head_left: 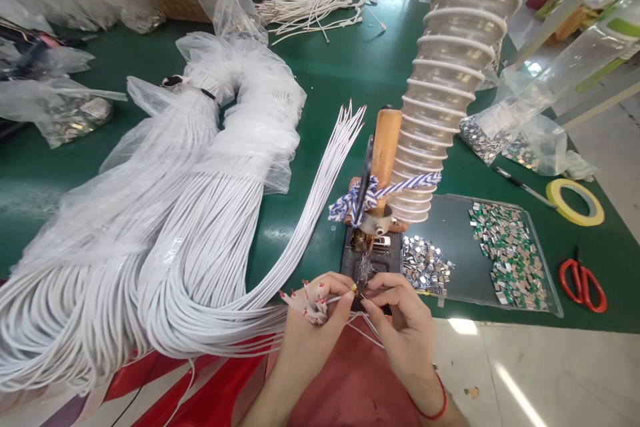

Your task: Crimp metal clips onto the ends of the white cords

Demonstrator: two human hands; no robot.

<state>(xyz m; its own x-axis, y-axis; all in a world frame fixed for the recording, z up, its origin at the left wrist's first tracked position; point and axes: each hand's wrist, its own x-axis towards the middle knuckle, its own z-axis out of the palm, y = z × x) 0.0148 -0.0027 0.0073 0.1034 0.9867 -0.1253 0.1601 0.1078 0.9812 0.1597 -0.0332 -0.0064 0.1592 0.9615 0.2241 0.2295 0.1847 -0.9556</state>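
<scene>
My left hand (320, 333) is closed around several white cables (310, 300) whose stripped ends show red tips. Its thumb and forefinger pinch one cable end just below the hot-work fixture, which looks like a soldering iron with a wooden handle (387, 140) tied by a blue-and-white cord (410, 183). Fingertips of my right hand (403, 327) are pinched together beside that end; a thin wire-like piece shows between them, too small to name. A dark base (350, 253) under the iron carries a small metal connector (383, 241). Loose metal connector shells (425, 263) lie to its right.
A large bundle of white cables (200, 247), partly in plastic, covers the left. A ribbed hose (450, 60) hangs behind the iron. To the right are a tray (555, 300) of green-and-silver connectors, red scissors (583, 283), yellow tape (575, 201) and a pen (525, 187).
</scene>
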